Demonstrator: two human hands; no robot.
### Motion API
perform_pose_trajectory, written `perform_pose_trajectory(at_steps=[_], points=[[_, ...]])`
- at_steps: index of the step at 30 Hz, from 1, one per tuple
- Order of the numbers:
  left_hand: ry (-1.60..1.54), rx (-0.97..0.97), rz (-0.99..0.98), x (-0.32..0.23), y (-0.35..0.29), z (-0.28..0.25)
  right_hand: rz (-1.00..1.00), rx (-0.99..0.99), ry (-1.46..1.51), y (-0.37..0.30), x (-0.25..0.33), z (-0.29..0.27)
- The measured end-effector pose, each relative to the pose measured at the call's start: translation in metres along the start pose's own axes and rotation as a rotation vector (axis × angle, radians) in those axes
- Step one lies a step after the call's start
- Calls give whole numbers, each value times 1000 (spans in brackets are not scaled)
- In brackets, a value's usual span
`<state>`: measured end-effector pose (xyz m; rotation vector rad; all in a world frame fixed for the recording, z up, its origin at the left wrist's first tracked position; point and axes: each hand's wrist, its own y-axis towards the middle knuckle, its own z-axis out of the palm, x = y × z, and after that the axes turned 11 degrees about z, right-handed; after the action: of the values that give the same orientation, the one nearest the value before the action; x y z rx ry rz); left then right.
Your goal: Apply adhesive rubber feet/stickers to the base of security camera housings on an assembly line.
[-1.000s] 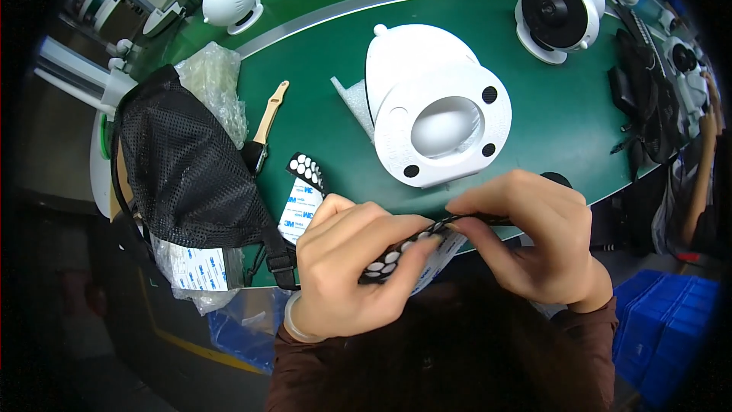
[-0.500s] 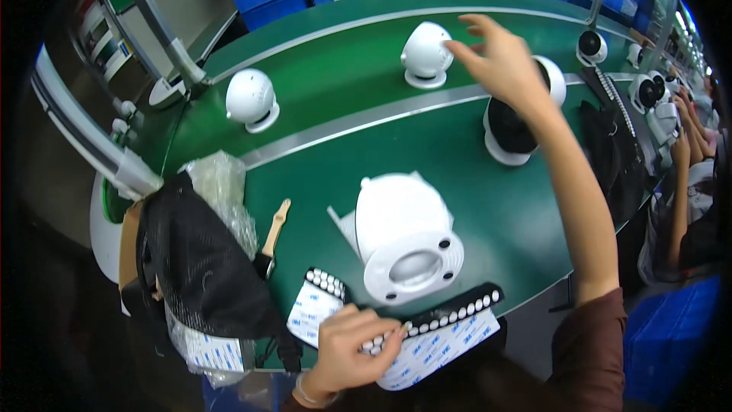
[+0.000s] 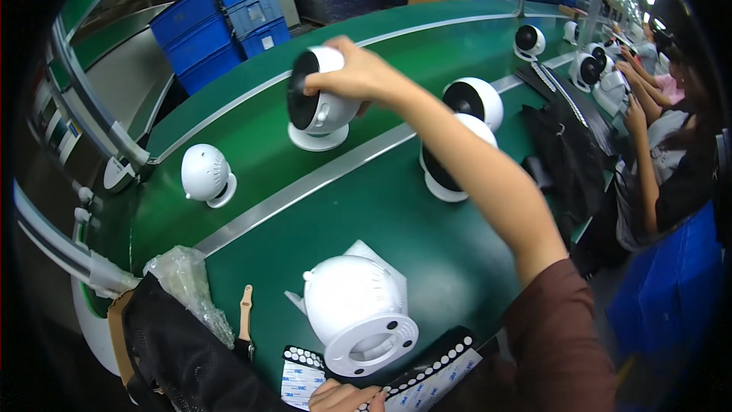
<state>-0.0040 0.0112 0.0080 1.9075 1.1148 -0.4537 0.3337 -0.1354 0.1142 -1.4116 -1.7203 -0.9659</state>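
Black-faced white unit (image 3: pixel 328 111) stands on the green belt (image 3: pixel 259 133); from the head view, the right hand (image 3: pixel 349 75) is wrapped around its upper part, thumb against the dark front. The left hand (image 3: pixel 343 397) (half cut off by the lower edge) pinches a sheet of round pads (image 3: pixel 429 391) just beside a tipped white unit (image 3: pixel 351 296).

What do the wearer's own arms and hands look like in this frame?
The right hand wears no glove, and no watch or band shows at its wrist. The right forearm is bare up to a plain, dark reddish-brown sleeve. The left hand is also gloveless, but the lower edge cuts it off, so its wrist and sleeve cannot be seen.
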Motion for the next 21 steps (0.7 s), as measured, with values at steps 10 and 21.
perform_pose_trajectory(at_steps=[10, 21], points=[[13, 92, 73, -6, 1, -10, -115, -301, -280, -186, -49, -167], [267, 143, 314, -20, 4, -17, 149, -336, -302, -169, -126, -139]])
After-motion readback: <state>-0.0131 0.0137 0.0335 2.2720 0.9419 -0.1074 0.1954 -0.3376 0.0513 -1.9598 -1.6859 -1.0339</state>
